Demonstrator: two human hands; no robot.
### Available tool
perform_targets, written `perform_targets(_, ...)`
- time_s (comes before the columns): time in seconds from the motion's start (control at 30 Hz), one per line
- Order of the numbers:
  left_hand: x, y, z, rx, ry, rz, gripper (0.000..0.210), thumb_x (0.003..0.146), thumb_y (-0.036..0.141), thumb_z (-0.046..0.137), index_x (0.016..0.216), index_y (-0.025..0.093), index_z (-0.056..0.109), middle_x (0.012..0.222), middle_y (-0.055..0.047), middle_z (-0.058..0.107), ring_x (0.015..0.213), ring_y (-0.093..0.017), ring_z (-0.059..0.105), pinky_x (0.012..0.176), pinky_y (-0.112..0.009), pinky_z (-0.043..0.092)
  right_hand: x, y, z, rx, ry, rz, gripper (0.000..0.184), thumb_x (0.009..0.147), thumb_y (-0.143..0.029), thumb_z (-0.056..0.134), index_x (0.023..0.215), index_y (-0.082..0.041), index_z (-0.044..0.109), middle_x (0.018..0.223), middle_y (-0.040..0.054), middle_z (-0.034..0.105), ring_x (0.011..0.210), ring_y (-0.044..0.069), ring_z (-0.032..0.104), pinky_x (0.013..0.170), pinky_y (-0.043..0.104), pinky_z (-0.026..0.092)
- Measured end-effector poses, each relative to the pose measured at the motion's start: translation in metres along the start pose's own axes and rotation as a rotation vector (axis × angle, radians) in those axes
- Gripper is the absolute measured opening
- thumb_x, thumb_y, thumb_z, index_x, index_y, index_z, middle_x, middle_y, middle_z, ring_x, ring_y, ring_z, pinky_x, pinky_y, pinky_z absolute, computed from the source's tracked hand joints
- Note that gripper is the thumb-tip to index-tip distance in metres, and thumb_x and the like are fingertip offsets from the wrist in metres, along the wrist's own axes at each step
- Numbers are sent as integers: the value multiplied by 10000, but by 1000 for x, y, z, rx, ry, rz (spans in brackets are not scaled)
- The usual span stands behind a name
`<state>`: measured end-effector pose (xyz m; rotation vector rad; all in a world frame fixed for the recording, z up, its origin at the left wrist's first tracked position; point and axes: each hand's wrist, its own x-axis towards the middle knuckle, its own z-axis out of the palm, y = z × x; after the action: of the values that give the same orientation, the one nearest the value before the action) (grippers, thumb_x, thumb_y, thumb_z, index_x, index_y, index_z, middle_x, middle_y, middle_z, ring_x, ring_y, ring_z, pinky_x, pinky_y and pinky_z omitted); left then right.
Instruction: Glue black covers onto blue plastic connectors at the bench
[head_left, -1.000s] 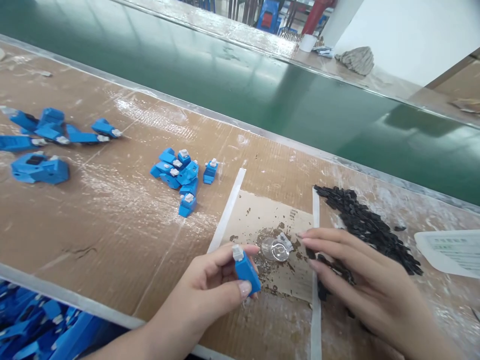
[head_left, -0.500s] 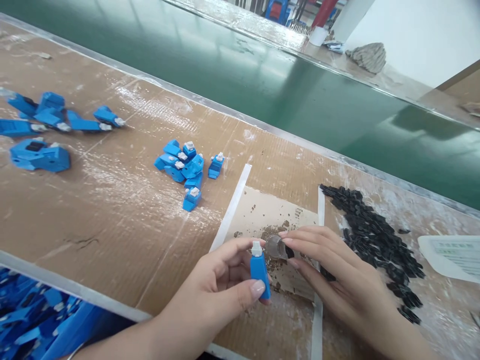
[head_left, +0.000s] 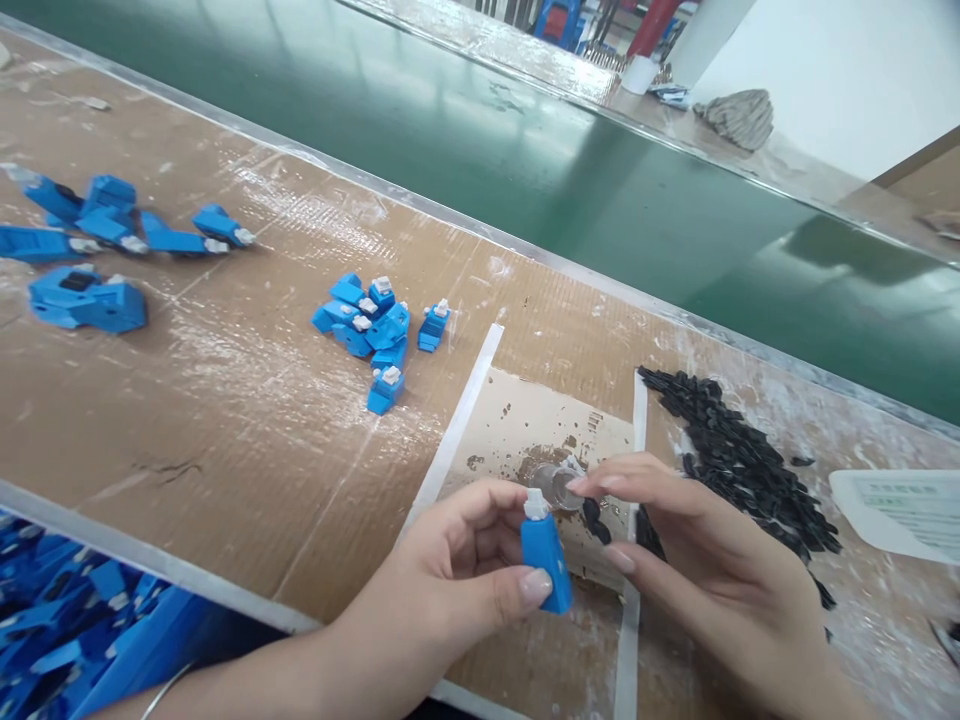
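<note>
My left hand grips a blue plastic part between thumb and fingers. It stands tilted, its pale grey tip pointing up. My right hand pinches a small black piece between its thumb and fingers. Beside the right fingertips is a small clear cup, over a stained beige sheet. Whether the index finger touches the cup, I cannot tell.
Loose black pieces form a heap on the right, near a white printed sheet. Blue parts lie in a middle cluster and a left group. A blue-lined bin holds many more. Beyond the table runs a green belt.
The black piece has come away from the cup, a little toward me and right, with my right hand. My left hand has brought the blue part slightly rightward.
</note>
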<state>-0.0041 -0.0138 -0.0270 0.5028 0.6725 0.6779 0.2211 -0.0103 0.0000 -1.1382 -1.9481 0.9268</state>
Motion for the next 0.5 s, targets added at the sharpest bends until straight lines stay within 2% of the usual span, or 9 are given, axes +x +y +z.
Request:
perform_targets(0.1,2,-1,7,-102,-28,-31,352,788,286,850,1053,181,643,886,-8,669,802,-112,621,727,-227,499,0,-9,1,116,9,-7,404,933,-129,631,1276,-340,603,1099,4,729,1076,162,661,901,288,603)
perform_targets(0.2,3,-3,11,-174,-48,-32,346,762,248,874,1005,168,642,926,-16,678,832,-102,625,764,-214,499,2,-13,3,165,18,-23,420,913,-107,644,1260,-343,617,1070,-4,737,1048,157,668,870,273,614)
perform_targets(0.4,4,-4,10,-190,-53,-29,331,777,238,864,1010,176,637,923,-6,664,828,-86,603,757,-189,476,4,-11,7,159,-21,-69,451,885,-37,629,1243,-310,613,1088,-5,735,1042,151,676,930,297,595)
perform_targets(0.5,4,-4,10,-207,-58,-35,334,771,224,869,1000,169,633,921,-4,667,813,-84,609,748,-192,478,7,-13,6,105,-20,-98,404,884,-51,641,1203,-298,619,1073,-4,746,1020,164,693,951,333,593)
